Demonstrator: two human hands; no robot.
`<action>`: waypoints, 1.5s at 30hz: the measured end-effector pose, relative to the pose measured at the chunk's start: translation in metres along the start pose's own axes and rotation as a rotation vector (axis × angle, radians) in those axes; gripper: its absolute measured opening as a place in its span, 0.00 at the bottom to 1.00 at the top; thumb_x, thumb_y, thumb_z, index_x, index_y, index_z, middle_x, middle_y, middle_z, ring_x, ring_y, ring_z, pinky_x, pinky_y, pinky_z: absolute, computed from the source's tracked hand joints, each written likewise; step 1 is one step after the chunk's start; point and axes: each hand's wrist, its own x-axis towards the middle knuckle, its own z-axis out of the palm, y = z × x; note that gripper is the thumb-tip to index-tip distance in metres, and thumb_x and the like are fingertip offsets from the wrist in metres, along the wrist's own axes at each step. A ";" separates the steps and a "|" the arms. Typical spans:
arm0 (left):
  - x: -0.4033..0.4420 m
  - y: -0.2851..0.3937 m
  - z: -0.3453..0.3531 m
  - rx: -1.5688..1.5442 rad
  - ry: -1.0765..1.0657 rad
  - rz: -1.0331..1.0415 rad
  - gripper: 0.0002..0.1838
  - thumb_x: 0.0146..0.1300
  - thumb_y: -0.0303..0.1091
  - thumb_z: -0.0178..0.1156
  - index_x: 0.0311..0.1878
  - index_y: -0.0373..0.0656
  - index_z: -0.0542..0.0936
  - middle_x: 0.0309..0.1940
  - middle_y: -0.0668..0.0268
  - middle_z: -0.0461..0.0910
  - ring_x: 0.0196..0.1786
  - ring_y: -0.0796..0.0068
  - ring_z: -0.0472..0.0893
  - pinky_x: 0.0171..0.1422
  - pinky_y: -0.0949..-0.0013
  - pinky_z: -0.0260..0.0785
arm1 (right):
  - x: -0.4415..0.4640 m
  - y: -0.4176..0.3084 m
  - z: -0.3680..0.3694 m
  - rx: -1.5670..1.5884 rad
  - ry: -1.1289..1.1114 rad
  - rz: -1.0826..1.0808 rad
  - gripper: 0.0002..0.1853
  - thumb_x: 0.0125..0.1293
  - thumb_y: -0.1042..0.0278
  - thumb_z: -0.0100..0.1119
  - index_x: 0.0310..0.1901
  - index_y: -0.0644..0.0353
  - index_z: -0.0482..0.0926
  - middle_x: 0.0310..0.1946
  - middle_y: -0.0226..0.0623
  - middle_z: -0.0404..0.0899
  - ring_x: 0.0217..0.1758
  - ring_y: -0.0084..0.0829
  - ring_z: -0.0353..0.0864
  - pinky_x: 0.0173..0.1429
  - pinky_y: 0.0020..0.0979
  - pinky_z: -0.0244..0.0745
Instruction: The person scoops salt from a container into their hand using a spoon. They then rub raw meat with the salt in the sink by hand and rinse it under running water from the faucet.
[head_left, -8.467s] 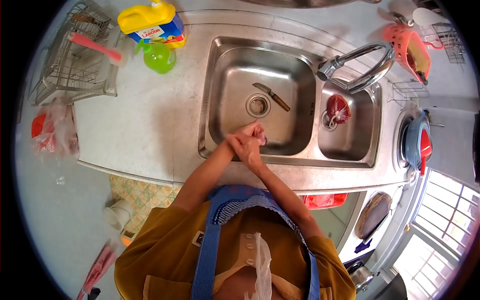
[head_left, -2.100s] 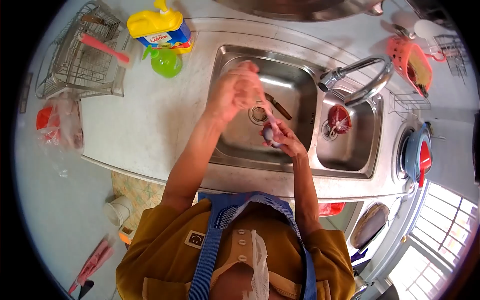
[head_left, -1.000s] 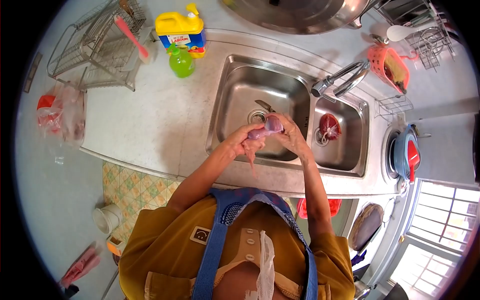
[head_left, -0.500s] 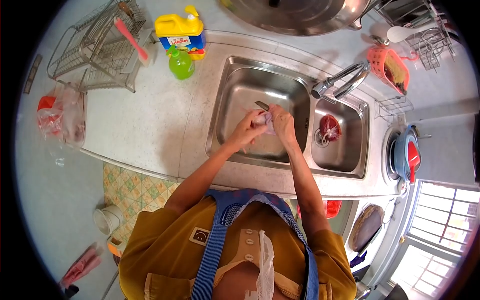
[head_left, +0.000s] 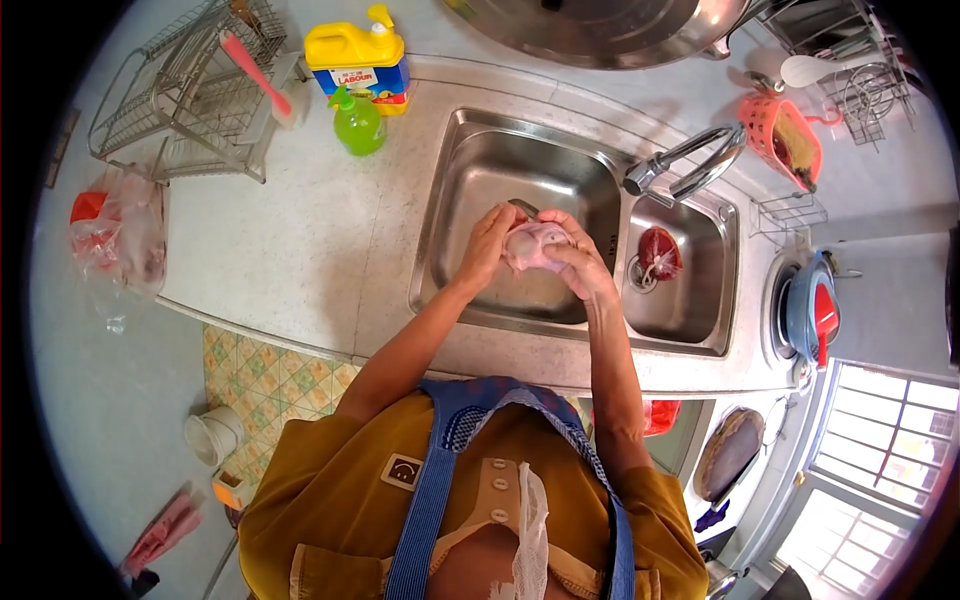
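Observation:
Over the large sink basin (head_left: 590, 180), both hands grip a pale pink, slippery-looking piece of raw meat (head_left: 537, 246), whose exact kind I cannot make out. My left hand (head_left: 487, 243) is closed around its left side. On the other side, my right hand (head_left: 577, 258) is closed with its thumb pressed onto the meat. A short knife blade (head_left: 523, 207) shows just beyond the meat, between the fingertips; its handle is hidden, seemingly under the right hand's fingers.
A red bag with a white tie (head_left: 660, 254) lies in the small basin under the faucet (head_left: 690, 165). A green pump bottle (head_left: 358, 124) and yellow detergent jug (head_left: 357, 62) stand on the counter (head_left: 280, 240) beside a wire dish rack (head_left: 190, 95). A large metal lid (head_left: 600, 30) is behind.
The meat has been turned and spread between both hands, so more of it shows. My right hand has shifted onto its right side, and the knife blade is now mostly hidden behind it.

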 end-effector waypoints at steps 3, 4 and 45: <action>-0.012 0.021 0.001 -0.080 -0.165 -0.181 0.11 0.63 0.36 0.53 0.45 0.41 0.71 0.35 0.69 0.74 0.32 0.84 0.72 0.27 0.83 0.63 | -0.001 0.006 -0.008 -0.061 0.003 -0.033 0.22 0.56 0.81 0.51 0.54 0.58 0.66 0.47 0.34 0.71 0.50 0.25 0.72 0.50 0.25 0.69; -0.013 0.019 0.002 -0.079 -0.165 -0.182 0.11 0.63 0.36 0.53 0.45 0.41 0.71 0.35 0.69 0.74 0.32 0.84 0.72 0.27 0.83 0.63 | -0.001 0.008 -0.010 -0.071 0.035 -0.073 0.21 0.56 0.81 0.51 0.53 0.59 0.66 0.46 0.34 0.71 0.50 0.24 0.71 0.51 0.24 0.68; -0.010 0.007 0.035 0.167 -0.280 -0.021 0.16 0.59 0.28 0.56 0.51 0.46 0.68 0.31 0.71 0.72 0.23 0.85 0.70 0.21 0.82 0.63 | 0.013 0.008 -0.026 -0.118 0.480 -0.144 0.15 0.69 0.55 0.44 0.38 0.59 0.72 0.31 0.31 0.75 0.29 0.23 0.75 0.32 0.23 0.72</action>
